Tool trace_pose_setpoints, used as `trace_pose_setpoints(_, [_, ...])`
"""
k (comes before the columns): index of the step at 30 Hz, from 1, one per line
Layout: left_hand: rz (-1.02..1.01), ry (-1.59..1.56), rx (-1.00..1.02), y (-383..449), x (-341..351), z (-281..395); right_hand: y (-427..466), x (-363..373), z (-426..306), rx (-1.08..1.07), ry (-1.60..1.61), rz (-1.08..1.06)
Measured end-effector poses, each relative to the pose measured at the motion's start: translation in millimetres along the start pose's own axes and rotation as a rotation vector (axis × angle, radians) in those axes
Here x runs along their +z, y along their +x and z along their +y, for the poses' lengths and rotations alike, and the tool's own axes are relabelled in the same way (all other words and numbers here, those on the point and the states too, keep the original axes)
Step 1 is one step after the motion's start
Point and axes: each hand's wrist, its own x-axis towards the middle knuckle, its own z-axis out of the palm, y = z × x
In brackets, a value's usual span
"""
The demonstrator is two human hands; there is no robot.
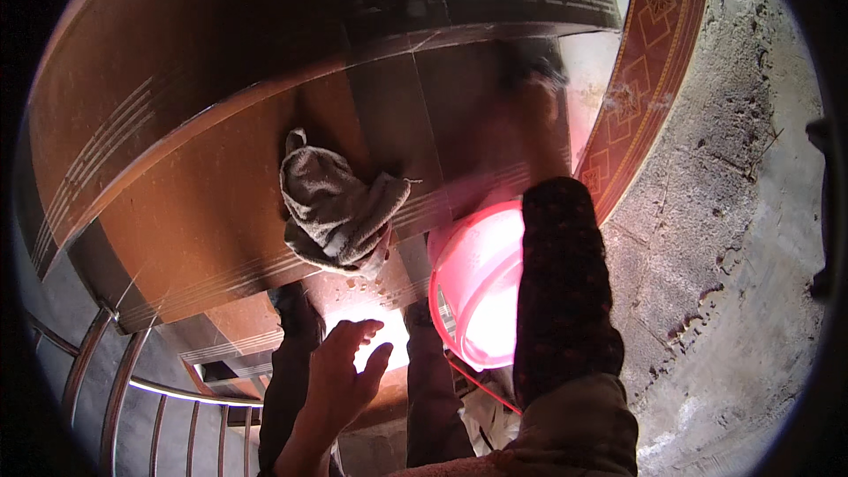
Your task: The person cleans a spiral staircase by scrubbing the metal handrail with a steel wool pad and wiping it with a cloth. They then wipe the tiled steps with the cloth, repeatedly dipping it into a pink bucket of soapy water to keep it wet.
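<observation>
My left hand [350, 366] hovers in front of my legs with its thumb and fingers apart, holding nothing. A crumpled grey cloth [331, 212] lies on the tiled stair tread [218, 192] beyond it. My right arm stretches forward over the pink plastic bucket [445, 278]. Blurred and in shadow, my right hand [538, 96] is at the right end of the tread, near the wall. A small dark thing with pale glints [546, 69] shows at its fingers, but I cannot tell what it is or how it is held.
A tiled riser [391, 6] stands behind the tread. Patterned skirting tile [626, 99] and a rough cement wall [702, 212] run along the right. Metal railing bars [122, 384] stand at the lower left. Strong light glares on the lower step and bucket.
</observation>
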Motion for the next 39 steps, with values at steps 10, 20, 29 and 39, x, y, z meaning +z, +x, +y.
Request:
trace_pose_setpoints(10, [0.033, -0.006, -0.01, 11, 11, -3, -37, -6, -114, -0.38, 0.107, 0.014])
trace_pose_setpoints(20, [-0.004, -0.042, 0.047, 9, 17, -7, -69, 14, -137, -0.483, 0.055, -0.155])
trace_pose_setpoints(29, [0.493, 0.957, 0.665, 151, -151, 48, -55, -12, 26, 0.189, -0.093, -0.102])
trace_pose_setpoints(39, [0.635, 1.187, 0.811, 271, -142, 85, 34, -10, -69, -0.084, 0.089, -0.09])
